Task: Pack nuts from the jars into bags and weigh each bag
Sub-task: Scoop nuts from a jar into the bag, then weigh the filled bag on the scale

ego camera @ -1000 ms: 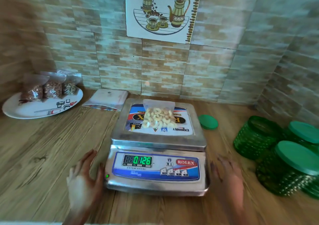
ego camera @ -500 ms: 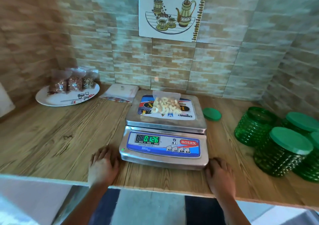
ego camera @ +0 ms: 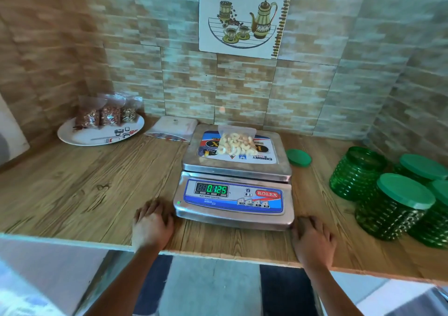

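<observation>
A clear bag of pale cashews (ego camera: 236,143) lies on the pan of a steel digital scale (ego camera: 232,209) whose green display reads 0.126. My left hand (ego camera: 151,223) rests flat on the wooden counter just left of the scale's front corner, holding nothing. My right hand (ego camera: 312,239) lies flat at the scale's front right corner, also holding nothing. To the right stand green ribbed jars: one open jar (ego camera: 355,173) without a lid, and lidded jars (ego camera: 394,209) in front of and behind it. A loose green lid (ego camera: 298,157) lies beside the scale.
A white plate (ego camera: 97,136) at the back left holds three filled bags of brown nuts (ego camera: 106,114). A flat stack of spare bags (ego camera: 173,127) lies between plate and scale. The tiled wall runs close behind. The counter's front edge (ego camera: 218,255) is just under my wrists.
My view has pulled back from the counter and the scale looks farther away. Both hands settled flat on the counter at the scale's front corners. The bag stayed on the pan.
</observation>
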The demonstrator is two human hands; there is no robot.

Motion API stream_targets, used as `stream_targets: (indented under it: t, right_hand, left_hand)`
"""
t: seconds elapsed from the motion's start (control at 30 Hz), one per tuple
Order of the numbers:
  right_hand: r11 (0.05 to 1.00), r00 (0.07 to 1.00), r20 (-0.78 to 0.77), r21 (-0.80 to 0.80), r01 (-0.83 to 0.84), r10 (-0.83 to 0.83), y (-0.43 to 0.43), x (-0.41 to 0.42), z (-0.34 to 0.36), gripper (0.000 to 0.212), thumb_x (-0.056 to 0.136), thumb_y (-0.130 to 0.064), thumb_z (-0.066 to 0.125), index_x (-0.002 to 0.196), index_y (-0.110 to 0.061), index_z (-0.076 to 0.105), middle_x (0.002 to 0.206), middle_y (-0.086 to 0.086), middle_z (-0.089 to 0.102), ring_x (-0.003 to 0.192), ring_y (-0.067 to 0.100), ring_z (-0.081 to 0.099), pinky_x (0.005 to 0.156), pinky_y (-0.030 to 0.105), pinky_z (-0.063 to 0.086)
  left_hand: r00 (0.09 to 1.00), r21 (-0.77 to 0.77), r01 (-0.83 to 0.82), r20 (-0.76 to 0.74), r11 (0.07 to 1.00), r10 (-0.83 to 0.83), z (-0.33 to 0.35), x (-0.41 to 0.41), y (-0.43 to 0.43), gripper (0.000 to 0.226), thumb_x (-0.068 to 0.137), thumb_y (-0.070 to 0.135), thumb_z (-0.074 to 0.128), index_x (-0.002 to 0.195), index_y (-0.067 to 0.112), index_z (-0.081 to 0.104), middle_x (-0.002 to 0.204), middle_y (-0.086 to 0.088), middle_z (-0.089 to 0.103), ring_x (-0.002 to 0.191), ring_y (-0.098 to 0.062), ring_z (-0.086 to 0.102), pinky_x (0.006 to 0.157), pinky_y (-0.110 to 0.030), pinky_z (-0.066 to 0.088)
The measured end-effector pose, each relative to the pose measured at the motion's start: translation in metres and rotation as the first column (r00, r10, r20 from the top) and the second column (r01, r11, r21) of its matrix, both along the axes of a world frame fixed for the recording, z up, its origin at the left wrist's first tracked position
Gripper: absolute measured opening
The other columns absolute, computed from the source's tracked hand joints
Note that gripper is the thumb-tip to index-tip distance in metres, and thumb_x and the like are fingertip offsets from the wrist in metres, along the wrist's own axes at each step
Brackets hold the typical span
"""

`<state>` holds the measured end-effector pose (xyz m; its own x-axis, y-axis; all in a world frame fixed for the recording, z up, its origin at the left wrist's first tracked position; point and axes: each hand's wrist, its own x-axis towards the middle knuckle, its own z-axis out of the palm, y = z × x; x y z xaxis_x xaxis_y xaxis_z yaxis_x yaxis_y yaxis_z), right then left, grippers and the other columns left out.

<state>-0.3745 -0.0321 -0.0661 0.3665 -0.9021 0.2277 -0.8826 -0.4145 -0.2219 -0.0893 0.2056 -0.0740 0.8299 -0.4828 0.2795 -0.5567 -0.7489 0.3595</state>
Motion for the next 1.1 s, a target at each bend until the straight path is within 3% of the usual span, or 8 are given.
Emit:
stream_targets:
  t: [0.33,0.53,1.1]
  right_hand:
    - [0.998,0.993,-0.113,0.055,0.033,-0.027,-0.0017,-0.0002,0.0020,0.048,0.093,-0.049,0.036,0.136,-0.029,0.043,0.146,0.003,0.037,0.135,0.027,0.030,0.109,0.048,0.025]
    - [0.994,1.000,0.007,0.111,-0.010,0.009,-0.0008,0.0001,0.0026,0.045,0.098,-0.035,0.031,0.140,-0.023,0.041,0.151,0.003,0.032,0.141,0.027,0.021,0.114,0.043,0.022]
    - [0.991,1.000,-0.022,0.136,-0.011,0.014,0.0010,0.0001,0.0065,0.046,0.096,-0.026,0.036,0.142,-0.023,0.038,0.152,0.004,0.030,0.142,0.028,0.019,0.116,0.040,0.019]
  left_hand:
    - [1.000,0.014,0.004,-0.001,1.000,-0.004,-0.0052,0.0039,-0.0006,0.047,0.082,0.029,0.061,0.126,0.013,0.057,0.136,-0.004,0.052,0.130,-0.025,0.042,0.108,-0.043,0.027]
    - [1.000,0.025,0.002,-0.004,1.000,-0.002,-0.0057,0.0042,-0.0004,0.047,0.085,0.031,0.057,0.129,0.014,0.055,0.139,-0.003,0.050,0.132,-0.024,0.039,0.110,-0.042,0.025]
    - [1.000,0.024,0.009,0.001,1.000,-0.009,-0.0020,0.0022,-0.0001,0.045,0.082,0.027,0.060,0.124,0.011,0.059,0.134,-0.005,0.054,0.129,-0.026,0.043,0.108,-0.045,0.028]
